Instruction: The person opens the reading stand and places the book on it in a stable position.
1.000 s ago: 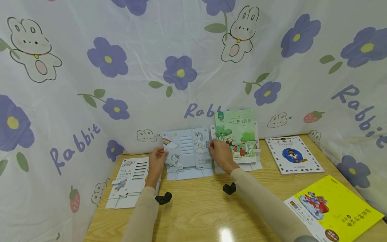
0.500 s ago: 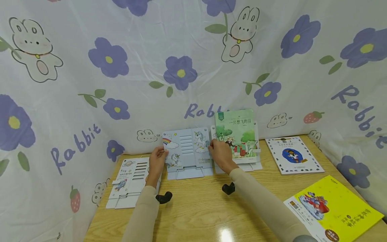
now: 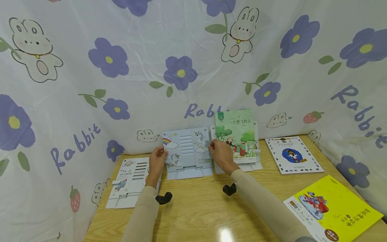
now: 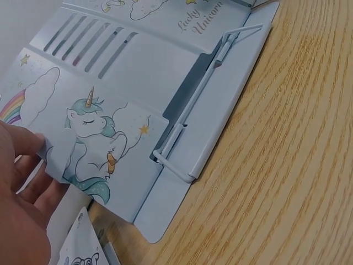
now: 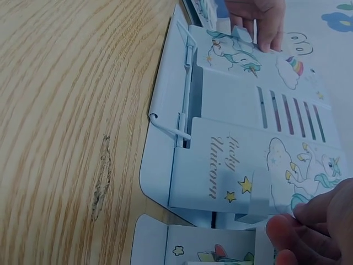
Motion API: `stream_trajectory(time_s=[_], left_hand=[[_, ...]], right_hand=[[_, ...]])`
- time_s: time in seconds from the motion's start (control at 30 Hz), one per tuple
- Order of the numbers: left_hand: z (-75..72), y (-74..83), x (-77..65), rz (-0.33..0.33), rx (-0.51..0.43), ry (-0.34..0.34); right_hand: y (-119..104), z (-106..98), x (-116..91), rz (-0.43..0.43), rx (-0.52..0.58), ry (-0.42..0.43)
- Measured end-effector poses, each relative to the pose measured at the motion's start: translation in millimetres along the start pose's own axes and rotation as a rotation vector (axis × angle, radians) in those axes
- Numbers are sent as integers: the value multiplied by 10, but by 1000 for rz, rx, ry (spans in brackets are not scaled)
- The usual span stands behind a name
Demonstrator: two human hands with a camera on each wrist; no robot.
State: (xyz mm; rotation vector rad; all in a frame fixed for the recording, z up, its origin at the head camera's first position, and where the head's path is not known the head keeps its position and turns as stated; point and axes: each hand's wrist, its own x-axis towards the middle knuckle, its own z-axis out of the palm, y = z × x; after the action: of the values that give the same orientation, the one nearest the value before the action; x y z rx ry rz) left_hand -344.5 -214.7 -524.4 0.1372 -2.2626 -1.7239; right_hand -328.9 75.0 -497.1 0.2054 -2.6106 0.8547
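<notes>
A pale blue book stand (image 3: 187, 158) with unicorns, a rainbow and slots leans upright at the back of the table. My left hand (image 3: 157, 163) grips its left edge; in the left wrist view that hand (image 4: 25, 187) has its thumb on the front and fingers behind the panel. At the opposite edge my right hand (image 3: 222, 154) pinches the stand, thumb against the front in the right wrist view, beside a small side clip (image 5: 256, 201). The wire holder (image 4: 193, 105) lies folded down over the bottom ledge. The stand's back is hidden.
Close on the right, a green picture book (image 3: 237, 134) rests on another stand. A white "Tiny universe" stand (image 3: 128, 181) is at the left. A white book (image 3: 293, 154) and a yellow book (image 3: 335, 208) lie at the right. A patterned cloth (image 3: 145, 107) hangs behind.
</notes>
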Motion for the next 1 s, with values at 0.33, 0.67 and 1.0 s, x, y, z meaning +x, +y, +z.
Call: stream_trajectory(time_s=[0.33, 0.67, 1.0], left_hand=[[-65, 118, -60, 41, 25, 68], [111, 352, -229, 151, 17, 86], [558, 545, -579, 186, 3, -112]], right_hand=[[46, -140, -48, -36, 46, 4], [176, -364, -182, -20, 40, -28], [451, -730, -357, -30, -9, 13]])
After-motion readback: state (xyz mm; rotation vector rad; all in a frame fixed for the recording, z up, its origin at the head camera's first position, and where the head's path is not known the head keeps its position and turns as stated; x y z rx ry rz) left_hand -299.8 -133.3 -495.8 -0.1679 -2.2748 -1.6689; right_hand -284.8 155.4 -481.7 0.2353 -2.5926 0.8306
